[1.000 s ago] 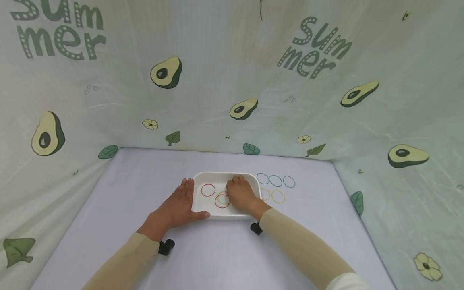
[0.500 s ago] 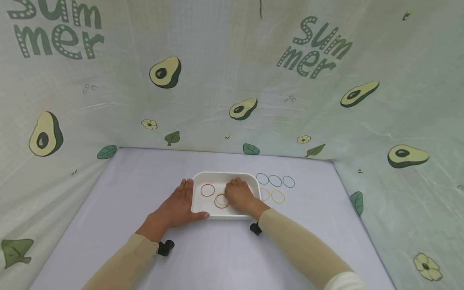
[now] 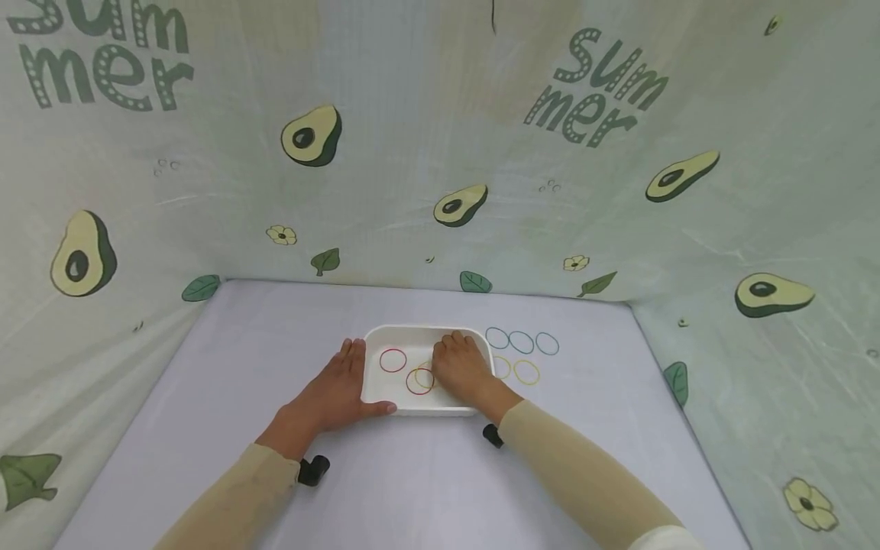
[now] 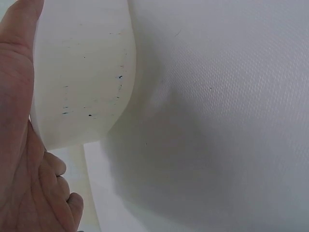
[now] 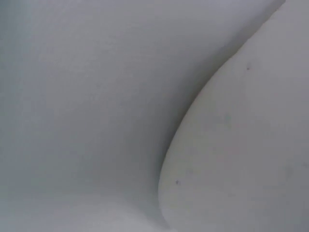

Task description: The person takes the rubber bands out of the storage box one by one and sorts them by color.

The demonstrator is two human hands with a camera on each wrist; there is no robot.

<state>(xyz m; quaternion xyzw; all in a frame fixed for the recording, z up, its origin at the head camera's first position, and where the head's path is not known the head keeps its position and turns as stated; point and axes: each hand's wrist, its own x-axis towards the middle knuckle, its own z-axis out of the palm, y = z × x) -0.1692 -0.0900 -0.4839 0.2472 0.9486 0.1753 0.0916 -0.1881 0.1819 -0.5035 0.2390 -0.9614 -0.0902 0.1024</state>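
A shallow white tray [image 3: 395, 410] lies on the table in the head view. My left hand [image 3: 335, 393] rests against its left side, fingers straight along the wall and thumb over the front rim. Inside the tray is my right hand [image 3: 462, 370], fingers curled and fingertips hidden beneath it. A yellow rubber band [image 3: 415, 372] runs under these fingers and appears pinched. It overlaps a red rubber band [image 3: 420, 394]; another red rubber band lies further left. The left wrist view shows the left hand [image 4: 26, 121] against the tray's outer wall [image 4: 84, 72].
Right of the tray, three teal rubber bands [image 3: 547, 333] lie in a row on the white tabletop [image 3: 591, 428]. Nearer are two yellow rubber bands [image 3: 526, 383], one partly behind the tray's rim. Patterned cloth walls [image 3: 385, 191] enclose the table's back and sides.
My right hand shifts slightly left, then back right, and the yellow rubber band under it shifts the same way. My left hand and the tray stay in place.
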